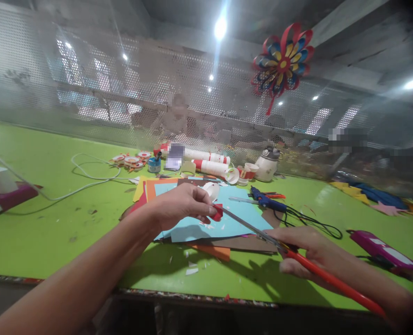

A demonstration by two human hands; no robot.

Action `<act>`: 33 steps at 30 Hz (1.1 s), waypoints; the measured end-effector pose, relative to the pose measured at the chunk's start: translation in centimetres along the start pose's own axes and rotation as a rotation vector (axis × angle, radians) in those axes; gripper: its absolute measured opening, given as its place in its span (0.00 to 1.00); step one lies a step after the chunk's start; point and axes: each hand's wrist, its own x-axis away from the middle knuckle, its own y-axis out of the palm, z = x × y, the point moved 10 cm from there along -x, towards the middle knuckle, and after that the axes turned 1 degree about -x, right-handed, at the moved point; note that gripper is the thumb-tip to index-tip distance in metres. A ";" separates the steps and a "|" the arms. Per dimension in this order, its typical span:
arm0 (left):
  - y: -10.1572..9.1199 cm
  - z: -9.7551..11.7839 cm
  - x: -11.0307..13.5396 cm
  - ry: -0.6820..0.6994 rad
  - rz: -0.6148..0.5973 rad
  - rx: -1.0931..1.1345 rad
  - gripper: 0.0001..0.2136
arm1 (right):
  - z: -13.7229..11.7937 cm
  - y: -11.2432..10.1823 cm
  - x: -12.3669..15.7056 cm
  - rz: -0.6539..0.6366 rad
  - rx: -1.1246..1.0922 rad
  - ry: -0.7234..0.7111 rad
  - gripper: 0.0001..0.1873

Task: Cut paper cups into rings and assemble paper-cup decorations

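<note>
Between its thumb and fingers, my left hand pinches a small red piece of paper above the stacked sheets. My right hand grips a pair of long scissors with red handles, its blades pointing left. The blade tips reach the edge of the red paper. Beneath both lies a light blue sheet with small paper scraps on it. A round white piece shows just behind my left fingers; whether they touch it I cannot tell.
A blue glue gun with a black cable lies right of the paper. Behind stand stacked paper cups, a white bottle and a blue jar. Purple power strips lie at both sides. A paper flower hangs above.
</note>
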 end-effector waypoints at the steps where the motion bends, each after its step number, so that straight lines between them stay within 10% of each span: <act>1: 0.0 0.0 0.0 -0.002 -0.001 0.001 0.07 | 0.1 0.3 0.0 -0.026 0.000 0.012 0.21; 33: 0.1 -0.4 -0.1 -0.029 -0.033 -0.019 0.08 | 2.7 0.1 0.7 0.114 0.085 0.048 0.27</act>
